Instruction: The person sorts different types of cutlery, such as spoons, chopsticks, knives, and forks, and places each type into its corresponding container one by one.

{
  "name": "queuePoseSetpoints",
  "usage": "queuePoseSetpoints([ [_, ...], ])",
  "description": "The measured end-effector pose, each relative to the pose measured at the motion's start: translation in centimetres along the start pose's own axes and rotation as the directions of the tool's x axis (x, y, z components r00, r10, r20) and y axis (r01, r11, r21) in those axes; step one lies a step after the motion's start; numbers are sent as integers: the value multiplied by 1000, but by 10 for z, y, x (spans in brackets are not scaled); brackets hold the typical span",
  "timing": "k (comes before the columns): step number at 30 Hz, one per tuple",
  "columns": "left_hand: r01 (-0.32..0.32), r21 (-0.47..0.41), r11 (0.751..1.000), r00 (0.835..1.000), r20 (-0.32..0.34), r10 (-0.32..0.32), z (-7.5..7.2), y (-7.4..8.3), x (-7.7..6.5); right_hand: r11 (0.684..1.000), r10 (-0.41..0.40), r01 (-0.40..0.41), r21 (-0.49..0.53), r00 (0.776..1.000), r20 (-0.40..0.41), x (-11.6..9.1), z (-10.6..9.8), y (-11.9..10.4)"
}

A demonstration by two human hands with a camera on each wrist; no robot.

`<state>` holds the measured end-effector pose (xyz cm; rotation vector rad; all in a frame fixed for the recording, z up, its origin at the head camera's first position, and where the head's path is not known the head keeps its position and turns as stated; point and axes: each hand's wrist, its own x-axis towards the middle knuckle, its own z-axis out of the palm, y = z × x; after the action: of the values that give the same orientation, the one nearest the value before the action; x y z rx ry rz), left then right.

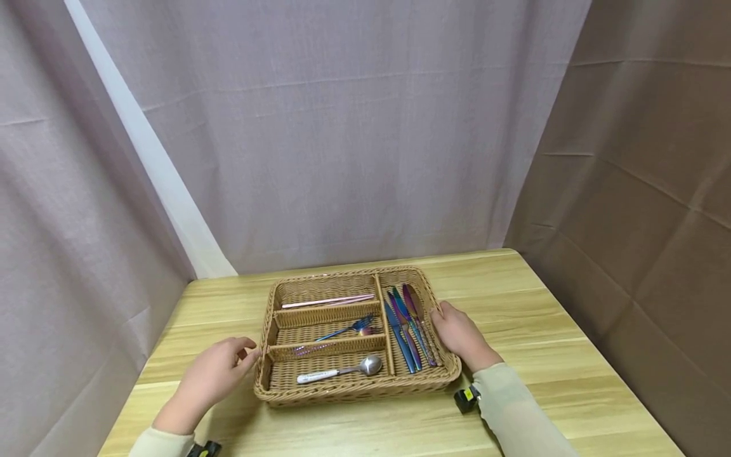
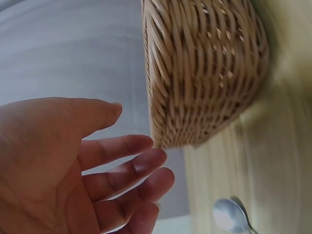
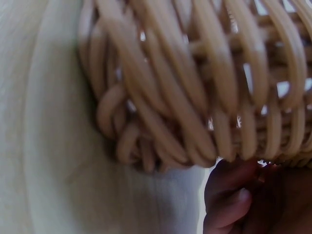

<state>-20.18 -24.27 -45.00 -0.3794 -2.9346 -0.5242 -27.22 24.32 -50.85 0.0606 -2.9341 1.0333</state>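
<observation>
A brown wicker cutlery basket with several compartments sits on the table. My right hand grips its right rim, thumb on top; in the right wrist view its fingers curl against the woven wall. Beside the left rim is my left hand, fingers loosely bent, fingertips right at the edge and holding nothing. Several shiny coloured knives lie in the right compartment. Pink chopsticks fill the back slot, blue and purple forks the middle one, and a white-handled spoon the front one.
In the left wrist view, a metal spoon lies on the wooden table outside the basket. Grey curtains hang behind and to the left, with a brown one at the right.
</observation>
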Motion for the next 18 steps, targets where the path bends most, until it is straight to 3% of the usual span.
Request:
queuePoseSetpoints([
  [10, 41, 45, 998, 999, 29, -43, 0, -25, -17, 1000, 2, -2, -1, 1000, 2, 0, 2, 2],
  [18, 116, 49, 992, 990, 77, -120, -3, -44, -30, 1000, 1, -1, -2, 1000, -2, 1, -1, 0],
])
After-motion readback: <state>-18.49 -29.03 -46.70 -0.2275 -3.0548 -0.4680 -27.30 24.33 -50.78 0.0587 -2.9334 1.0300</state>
